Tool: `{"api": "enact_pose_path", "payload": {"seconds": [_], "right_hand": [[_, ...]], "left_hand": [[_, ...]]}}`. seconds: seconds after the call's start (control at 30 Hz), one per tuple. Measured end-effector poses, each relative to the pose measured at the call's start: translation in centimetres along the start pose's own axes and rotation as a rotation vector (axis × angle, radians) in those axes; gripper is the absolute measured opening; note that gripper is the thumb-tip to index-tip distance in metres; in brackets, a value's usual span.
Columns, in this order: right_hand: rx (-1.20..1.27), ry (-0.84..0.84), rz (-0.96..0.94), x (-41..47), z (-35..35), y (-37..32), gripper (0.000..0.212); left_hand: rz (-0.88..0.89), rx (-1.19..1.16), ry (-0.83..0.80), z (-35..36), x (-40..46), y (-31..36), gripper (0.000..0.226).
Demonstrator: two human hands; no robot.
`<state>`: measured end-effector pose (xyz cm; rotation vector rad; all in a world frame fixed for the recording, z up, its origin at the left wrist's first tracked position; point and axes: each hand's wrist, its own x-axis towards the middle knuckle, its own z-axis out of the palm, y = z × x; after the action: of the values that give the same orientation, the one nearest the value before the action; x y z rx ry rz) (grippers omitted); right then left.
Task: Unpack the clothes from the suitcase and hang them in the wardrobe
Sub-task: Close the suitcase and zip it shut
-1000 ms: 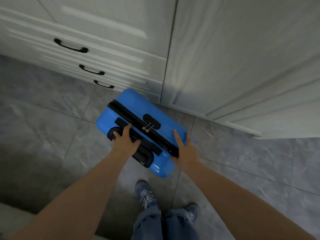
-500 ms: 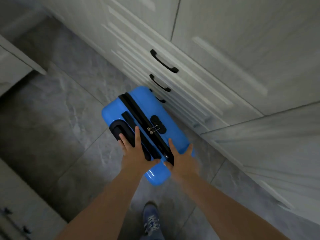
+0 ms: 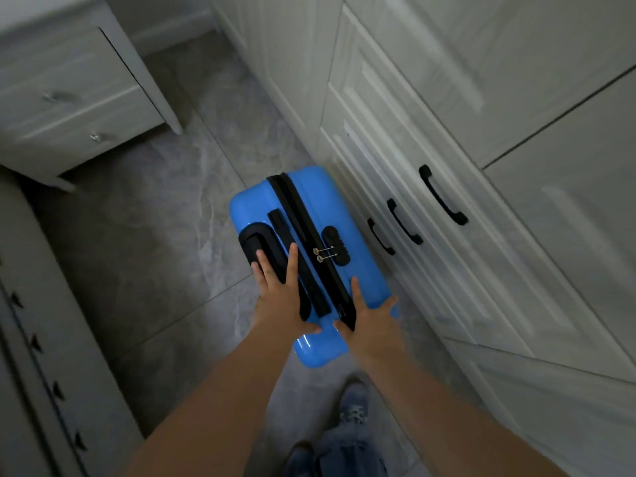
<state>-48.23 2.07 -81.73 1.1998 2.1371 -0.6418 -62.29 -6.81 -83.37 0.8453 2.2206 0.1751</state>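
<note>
A blue hard-shell suitcase (image 3: 358,215) stands upright on the grey tiled floor, zipped closed, its two zipper pulls parked at the black lock. It stands right against the white wardrobe (image 3: 499,108). My left hand (image 3: 278,297) lies flat on the suitcase top, fingers straight over the black pull handle. My right hand (image 3: 366,320) lies flat on the near end of the top, fingers spread over the blue shell beside the zipper. No clothes are visible.
The wardrobe's three drawers with black handles (image 3: 442,196) face the suitcase. A white bedside cabinet (image 3: 69,98) stands at the upper left. A pale edge with dark marks runs down the left side. My shoes (image 3: 352,406) are just below the suitcase.
The view has swung left, so the suitcase now lies more lengthwise and the bedside cabinet shows. My left hand went from gripping the handle to lying flat on it.
</note>
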Motion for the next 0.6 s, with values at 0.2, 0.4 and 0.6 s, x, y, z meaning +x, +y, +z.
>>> {"api": "enact_pose_path", "payload": {"seconds": [0.2,0.4,0.6], "right_hand": [[-0.068,0.032,-0.053,3.9,-3.3,-3.7,0.085],[-0.048,0.024,-0.116,8.2,-5.7,-7.9,0.088],[-0.003,0.017,-0.141,11.9,-8.4,-11.8,0.092]], "left_hand": [[-0.089,-0.076,0.028,-3.2,3.8,-0.9,0.159],[-0.142,-0.093,0.011,-7.8,7.5,-2.4,0.158],[-0.177,-0.067,-0.023,-12.2,11.9,-3.6,0.156]]}}
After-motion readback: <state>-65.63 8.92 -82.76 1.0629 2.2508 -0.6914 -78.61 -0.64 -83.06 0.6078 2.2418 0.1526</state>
